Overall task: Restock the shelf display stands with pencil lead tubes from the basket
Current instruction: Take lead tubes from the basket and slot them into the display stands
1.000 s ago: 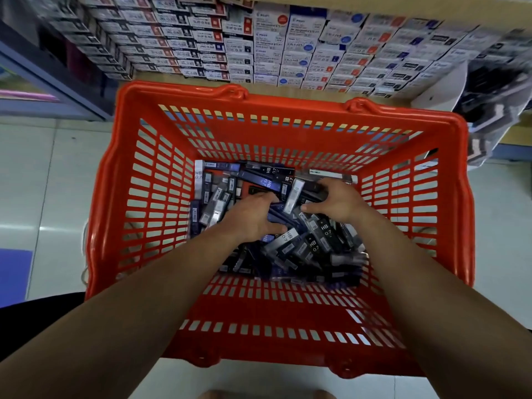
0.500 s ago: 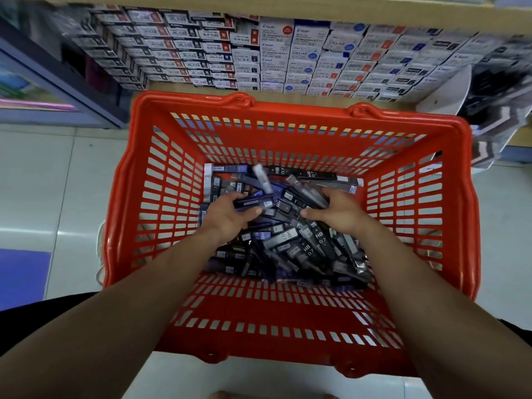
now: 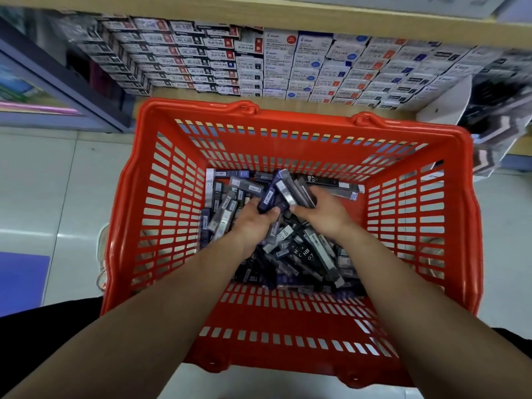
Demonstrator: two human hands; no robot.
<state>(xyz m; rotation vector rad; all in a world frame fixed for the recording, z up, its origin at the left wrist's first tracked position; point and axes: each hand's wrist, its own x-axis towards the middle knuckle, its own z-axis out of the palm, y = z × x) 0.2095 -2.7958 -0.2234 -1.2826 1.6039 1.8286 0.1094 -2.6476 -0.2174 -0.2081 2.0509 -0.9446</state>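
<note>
An orange slotted basket stands on the floor before the shelf, its bottom covered by a heap of dark pencil lead tubes marked HB 0.7. Both my arms reach down into it. My left hand grips a bunch of tubes that fan upward above the pile. My right hand holds the same bunch from the right side, fingers curled round several tubes. The display stands show only partly, at the far right.
A low wooden shelf behind the basket holds rows of small white stationery boxes. A white stand panel and dark packets sit at the right. Pale floor tiles lie on both sides, with a purple mat at the left.
My hands have drawn together in the heap and lifted a bunch of tubes above the pile. The view has tilted slightly, so the basket sits lower.
</note>
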